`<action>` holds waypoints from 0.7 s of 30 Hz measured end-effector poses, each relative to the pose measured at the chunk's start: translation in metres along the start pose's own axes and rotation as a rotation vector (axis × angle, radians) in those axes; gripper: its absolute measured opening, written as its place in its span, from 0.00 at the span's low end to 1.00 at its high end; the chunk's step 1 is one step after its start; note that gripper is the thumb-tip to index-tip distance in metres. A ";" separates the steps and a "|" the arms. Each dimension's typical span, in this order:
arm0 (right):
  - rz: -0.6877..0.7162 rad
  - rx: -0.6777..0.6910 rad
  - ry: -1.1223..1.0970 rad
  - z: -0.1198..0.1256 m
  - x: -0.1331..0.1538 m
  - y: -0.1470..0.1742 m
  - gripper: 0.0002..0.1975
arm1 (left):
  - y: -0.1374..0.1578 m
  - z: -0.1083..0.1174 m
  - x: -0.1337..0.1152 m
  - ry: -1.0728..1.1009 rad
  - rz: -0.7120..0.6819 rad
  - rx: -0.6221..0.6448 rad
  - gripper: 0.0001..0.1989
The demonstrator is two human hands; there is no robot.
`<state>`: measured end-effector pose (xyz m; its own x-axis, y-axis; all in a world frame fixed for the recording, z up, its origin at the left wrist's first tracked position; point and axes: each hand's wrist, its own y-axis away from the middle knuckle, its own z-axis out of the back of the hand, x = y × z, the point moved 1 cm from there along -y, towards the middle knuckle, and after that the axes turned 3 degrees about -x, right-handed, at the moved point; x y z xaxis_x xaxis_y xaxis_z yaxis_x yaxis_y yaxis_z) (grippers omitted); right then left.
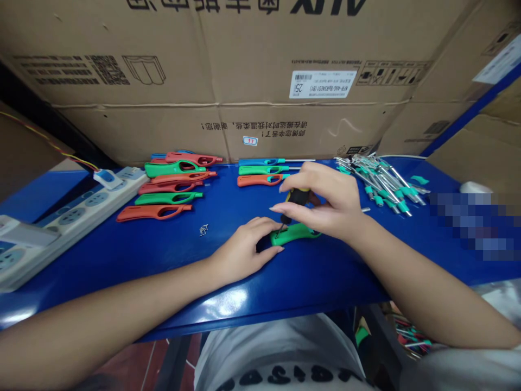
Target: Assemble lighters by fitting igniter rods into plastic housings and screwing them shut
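Observation:
My right hand (pixel 331 198) is wrapped round a short screwdriver (pixel 298 196) with a black and yellow handle. Its shaft points down at the near end of a green lighter handle (pixel 296 233) lying flat on the blue table. With thumb and fingers, my left hand (pixel 242 252) pinches the left end of that green lighter handle. Part of the lighter's right end is hidden beneath my right hand. A small heap of screws (pixel 203 230) lies to the left of my left hand.
Stacked red, green and blue lighter handles (pixel 169 198) lie at the left. Three lighters with metal tubes (pixel 260 169) lie at the back. Loose tubes with teal ends (pixel 385 184) are piled right. A white power strip (pixel 81 217) borders the left; a cardboard box (pixel 220 81) stands behind.

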<state>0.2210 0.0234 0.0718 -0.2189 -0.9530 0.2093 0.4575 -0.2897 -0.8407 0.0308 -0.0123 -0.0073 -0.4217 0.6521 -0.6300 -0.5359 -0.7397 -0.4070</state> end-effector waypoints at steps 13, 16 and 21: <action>0.010 0.023 -0.010 -0.002 0.003 0.000 0.14 | 0.000 -0.001 0.001 -0.018 -0.005 0.000 0.14; -0.008 0.107 -0.059 -0.001 0.002 0.002 0.17 | 0.000 0.000 0.000 -0.014 0.014 0.010 0.13; -0.148 0.177 -0.217 -0.001 0.003 -0.002 0.19 | -0.001 0.002 -0.003 0.001 0.017 0.023 0.13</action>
<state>0.2189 0.0207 0.0735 -0.1145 -0.8904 0.4406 0.5812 -0.4197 -0.6972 0.0310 -0.0131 -0.0034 -0.4306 0.6392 -0.6372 -0.5452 -0.7468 -0.3807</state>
